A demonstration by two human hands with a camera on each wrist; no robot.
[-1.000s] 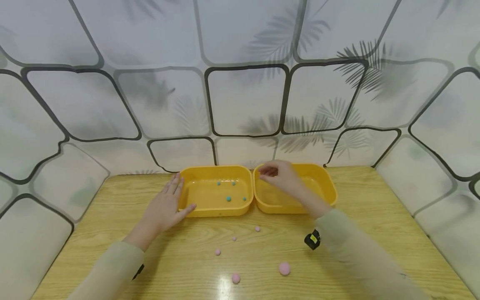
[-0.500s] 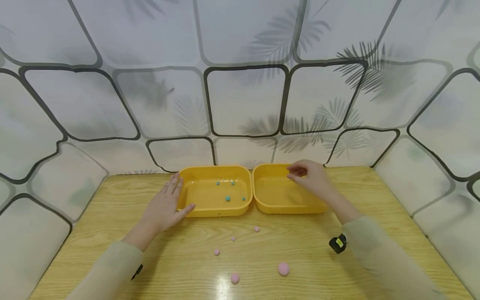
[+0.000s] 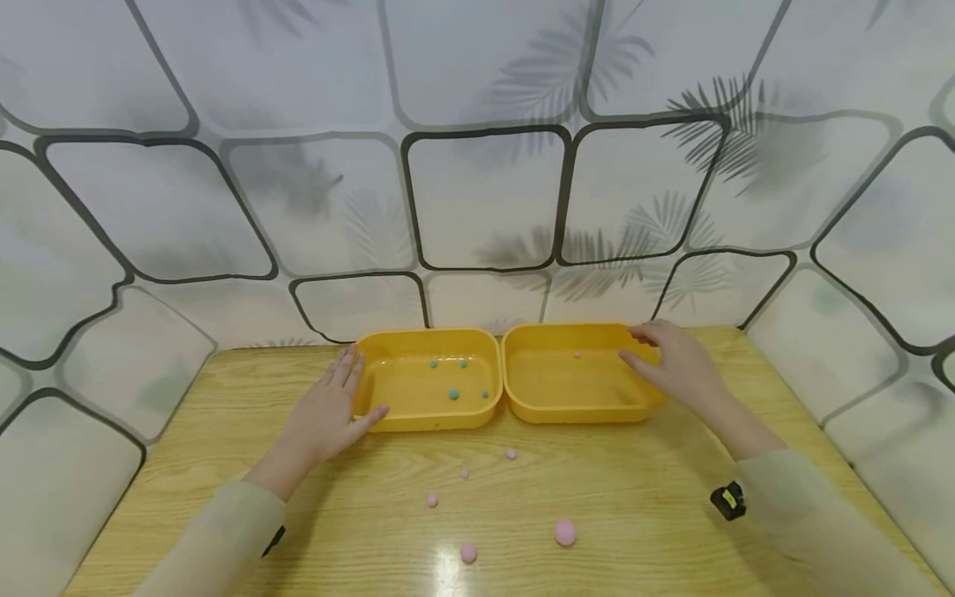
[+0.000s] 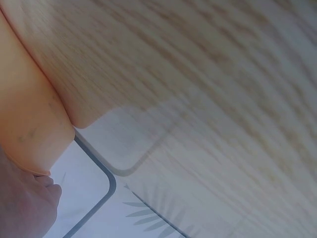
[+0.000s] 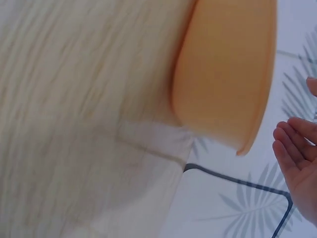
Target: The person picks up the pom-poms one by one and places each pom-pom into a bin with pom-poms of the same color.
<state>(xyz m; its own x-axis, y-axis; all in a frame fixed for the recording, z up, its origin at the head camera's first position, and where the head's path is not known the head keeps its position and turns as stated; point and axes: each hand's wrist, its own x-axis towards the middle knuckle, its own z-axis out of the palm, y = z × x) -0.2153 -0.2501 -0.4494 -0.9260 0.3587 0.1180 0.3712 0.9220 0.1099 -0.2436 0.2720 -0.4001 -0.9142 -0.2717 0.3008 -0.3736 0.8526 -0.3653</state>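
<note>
My left hand (image 3: 328, 410) rests on the left end of the left yellow tray (image 3: 429, 423), fingers along its rim and thumb over the front corner. Several small blue balls (image 3: 453, 395) lie in that tray. At the right end of the right yellow tray (image 3: 578, 414), my right hand (image 3: 679, 365) hovers by the rim, thumb and fingers apart with nothing between them. One small pink ball (image 3: 578, 354) lies inside this tray, toward the back. In the right wrist view the fingers (image 5: 292, 148) are loosely extended beside the tray's outer wall (image 5: 223, 69).
On the wooden table (image 3: 358, 531) in front of the trays lie several pink balls of different sizes, the largest pink ball (image 3: 565, 533) at the right and another pink ball (image 3: 467, 553) near the front. A patterned wall covering (image 3: 488, 199) stands behind the trays.
My right hand has moved right across the right tray to its end, and its fingers have spread. A pink ball now shows in that tray. The left hand has stayed put.
</note>
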